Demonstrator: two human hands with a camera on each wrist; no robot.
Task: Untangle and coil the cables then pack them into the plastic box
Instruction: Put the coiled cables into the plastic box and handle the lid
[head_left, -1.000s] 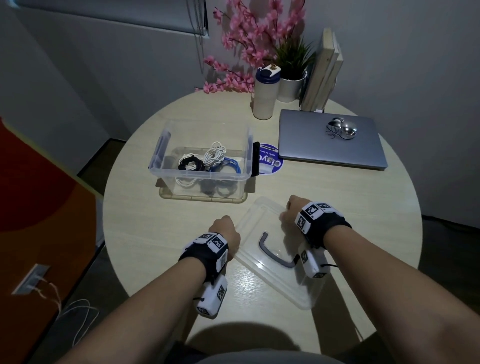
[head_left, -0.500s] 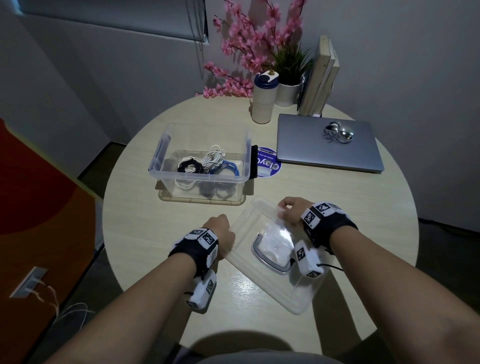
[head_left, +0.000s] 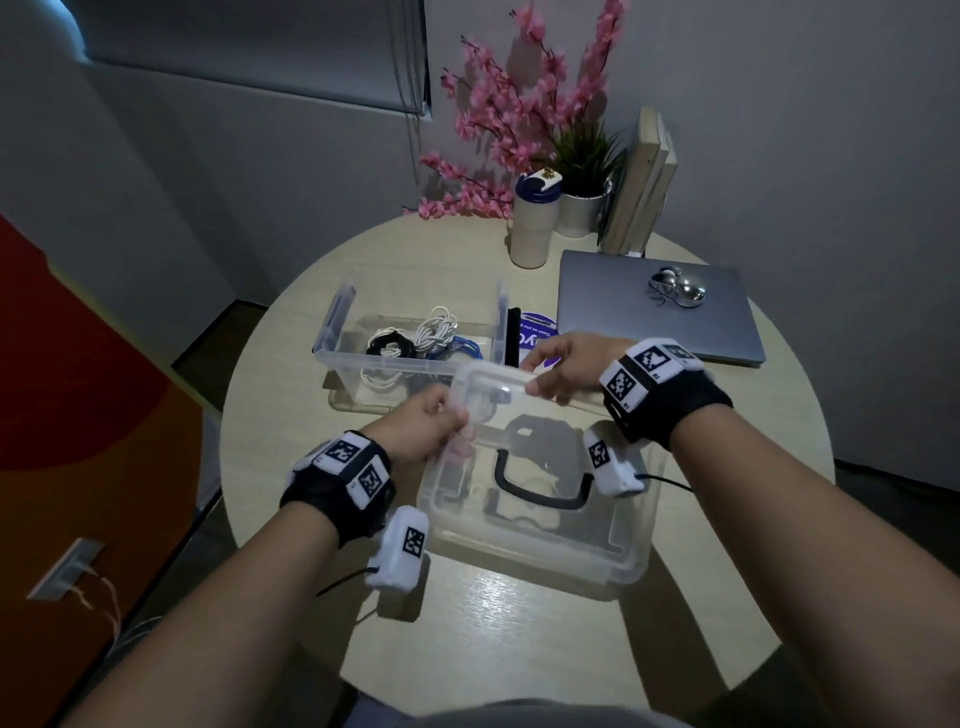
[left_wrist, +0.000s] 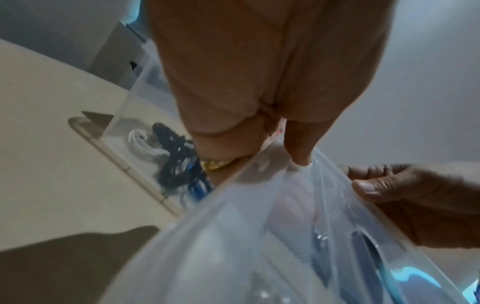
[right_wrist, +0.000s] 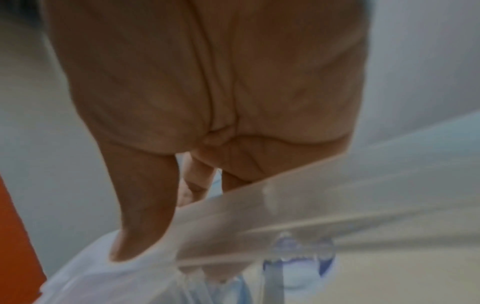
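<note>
Round pale wood-grain table (head_left: 291, 467): carries every item listed below.

Grey closed laptop (head_left: 623, 312): lies flat at the far right of the table; a shiny silver rounded object (head_left: 680, 291) rests on its lid.

Clear rectangular plastic lid with a dark curved handle (head_left: 545, 525): held off the table in front of the person, tilted, its far edge raised toward the box. The handle (head_left: 535, 491) sits near the lid's middle. In the left wrist view the lid (left_wrist: 233, 236) fills the lower right; in the right wrist view it (right_wrist: 311, 195) crosses the frame, blurred.

Clear rectangular plastic box (head_left: 410, 343): stands open on the table beyond the lid, left of the laptop. Inside lie the coiled cables (head_left: 415, 340): one white, one black, one blue, bunched together on the floor of the box; a further white coil shows through the near wall.

Upright pale boards (head_left: 644, 182): stand at the table's far edge, beside a green plant in a white pot (head_left: 582, 208) and pink artificial blossom branches (head_left: 498, 119).

White tumbler with a dark blue lid (head_left: 535, 223): stands upright left of the pot.

Blue round sticker or disc (head_left: 537, 330): lies flat between box and laptop, partly hidden by the right hand.

Left hand (head_left: 421, 431): fingers curled round the lid's far left corner, thumb on top.

Right hand (head_left: 571, 364): thumb and fingers pinching the lid's far right edge.
</note>
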